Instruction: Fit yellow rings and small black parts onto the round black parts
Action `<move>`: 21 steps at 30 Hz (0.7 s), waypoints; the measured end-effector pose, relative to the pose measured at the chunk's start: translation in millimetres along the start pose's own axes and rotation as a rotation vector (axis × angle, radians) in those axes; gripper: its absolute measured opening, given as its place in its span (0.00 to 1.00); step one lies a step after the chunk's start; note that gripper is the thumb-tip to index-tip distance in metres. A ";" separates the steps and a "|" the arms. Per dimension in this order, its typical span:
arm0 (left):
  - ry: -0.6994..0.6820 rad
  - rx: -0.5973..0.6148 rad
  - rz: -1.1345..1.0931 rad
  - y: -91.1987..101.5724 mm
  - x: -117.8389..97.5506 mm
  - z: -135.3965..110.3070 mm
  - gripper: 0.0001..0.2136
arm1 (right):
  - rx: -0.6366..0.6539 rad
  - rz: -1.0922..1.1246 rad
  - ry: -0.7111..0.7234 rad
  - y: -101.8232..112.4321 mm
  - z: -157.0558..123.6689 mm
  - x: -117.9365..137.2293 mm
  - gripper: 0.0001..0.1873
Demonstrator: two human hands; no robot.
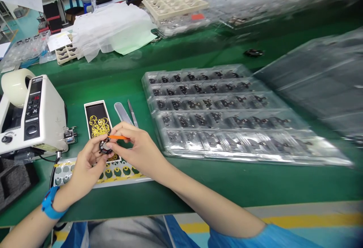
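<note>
Between the fingers of my left hand [89, 161] is a small round black part [104, 146] with a pale centre. My right hand [137, 145] pinches a thin orange stick-like tool [117, 137], its tip at the upper rim of the round part. Just behind the hands stands a small white box [93, 108] with a dark inside and yellow ring-shaped pieces [99, 125] in it. Below the hands lies a sheet [124, 178] with rows of yellow-edged round cut-outs, partly covered by my left hand. Tweezers [132, 112] and a clear flat strip [121, 111] rest beyond my right hand.
A clear tray [164, 153] with rows of small dark parts fills the right side. On the left stands a white tape dispenser [48, 115], with black foam [17, 181] below it. Plastic sheets [113, 28] and a beige tray [176, 2] line the back.
</note>
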State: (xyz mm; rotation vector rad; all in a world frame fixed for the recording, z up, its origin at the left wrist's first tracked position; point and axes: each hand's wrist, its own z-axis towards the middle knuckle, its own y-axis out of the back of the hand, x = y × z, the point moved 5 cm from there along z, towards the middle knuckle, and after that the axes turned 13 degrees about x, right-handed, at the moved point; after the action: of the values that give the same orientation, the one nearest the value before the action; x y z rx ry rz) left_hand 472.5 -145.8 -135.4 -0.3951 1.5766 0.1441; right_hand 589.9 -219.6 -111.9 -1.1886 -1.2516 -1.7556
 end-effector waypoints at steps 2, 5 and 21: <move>-0.005 0.006 -0.004 -0.4 0.2 0.2 0.16 | 0.012 0.001 -0.005 0.3 0.2 0.3 0.09; -0.022 0.019 -0.015 -0.9 0.7 0.3 0.15 | 0.025 0.017 -0.004 0.3 0.6 0.3 0.09; -0.059 -0.079 -0.043 2.9 1.7 4.7 0.11 | -0.020 -0.226 0.122 -10.7 -1.1 -1.8 0.07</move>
State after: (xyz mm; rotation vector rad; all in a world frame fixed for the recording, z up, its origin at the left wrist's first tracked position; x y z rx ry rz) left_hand 476.0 -141.9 -137.7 -0.4823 1.5070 0.1843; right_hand 580.8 -217.2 -117.4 -0.9649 -1.3399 -1.9760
